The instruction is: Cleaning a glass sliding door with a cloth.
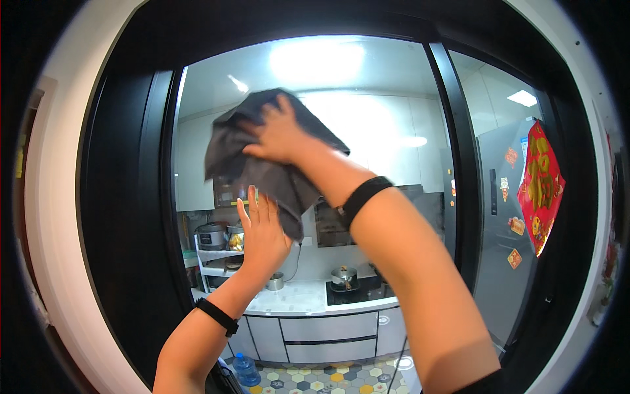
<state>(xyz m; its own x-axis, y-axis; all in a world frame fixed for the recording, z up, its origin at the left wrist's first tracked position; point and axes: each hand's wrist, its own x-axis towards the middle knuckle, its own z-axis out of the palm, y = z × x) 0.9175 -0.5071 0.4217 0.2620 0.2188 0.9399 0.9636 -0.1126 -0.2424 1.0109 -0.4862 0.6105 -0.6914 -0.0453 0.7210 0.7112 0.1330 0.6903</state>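
Note:
A dark grey cloth point(295, 182) lies spread against the glass pane point(374, 133) of a black-framed door, with its lower corner hanging down. My right hand point(275, 133) holds the cloth to the glass under spread fingers and is slightly blurred. Below and to the left, my left hand point(266, 226) is raised with its palm toward the glass and its fingers pointing up. It holds nothing that I can see, and the cloth's lower edge is right beside it. Whether the left palm touches the pane is hard to tell. Both forearms wear black bands.
The black door frame point(128, 197) surrounds the glass. Through it show a counter point(295, 295), a pot point(343, 278) on a cooktop, a rice cooker point(211, 236) on a shelf and a blue water jug point(246, 369). A red diamond decoration point(541, 189) hangs right, before a fridge point(497, 276).

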